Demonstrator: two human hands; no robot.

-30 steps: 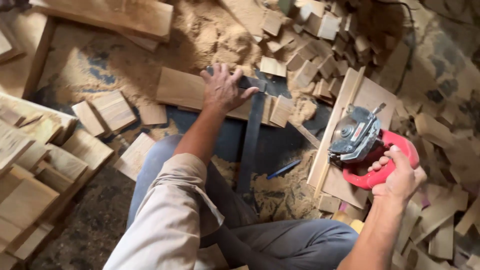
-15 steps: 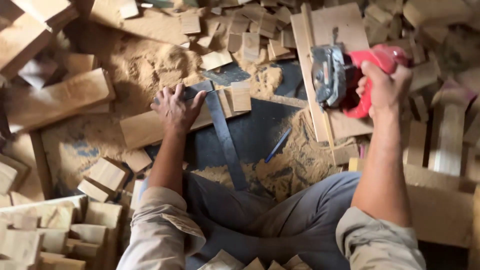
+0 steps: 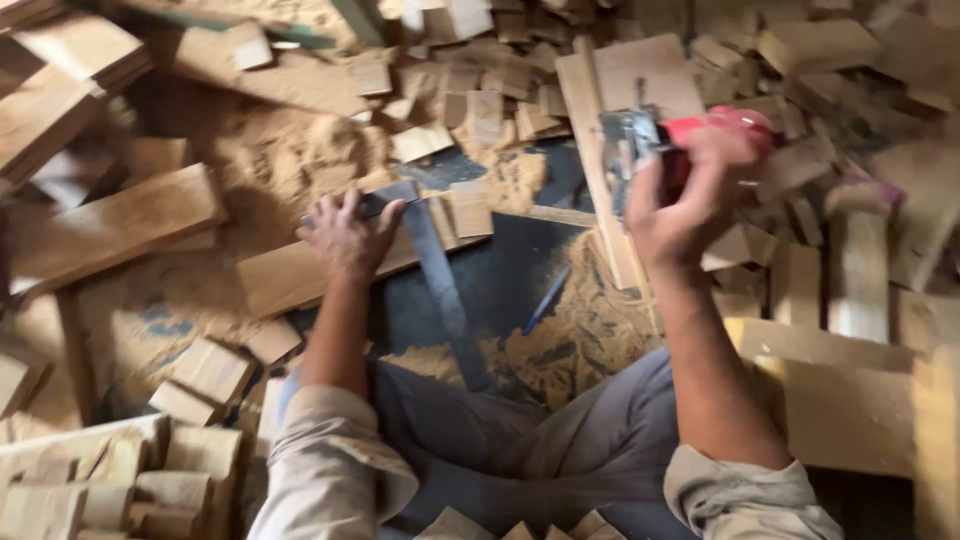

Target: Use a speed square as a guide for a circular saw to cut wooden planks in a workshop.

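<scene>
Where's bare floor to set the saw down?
Only the dark patch between the metal square and the long strip, holding a blue pen. Sawdust below; offcuts crowd everywhere else.

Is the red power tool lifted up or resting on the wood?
Lifted: the right hand holds the red power tool above the plank, though blur hides any contact.

A woodworking shop: sawdust [image 3: 270, 160] heaps, offcut wood blocks [image 3: 210, 375] everywhere, a red power saw [image 3: 650, 145] in hand

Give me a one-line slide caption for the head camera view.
Left hand presses a metal square onto a wooden board; right hand grips a red power saw.
</scene>
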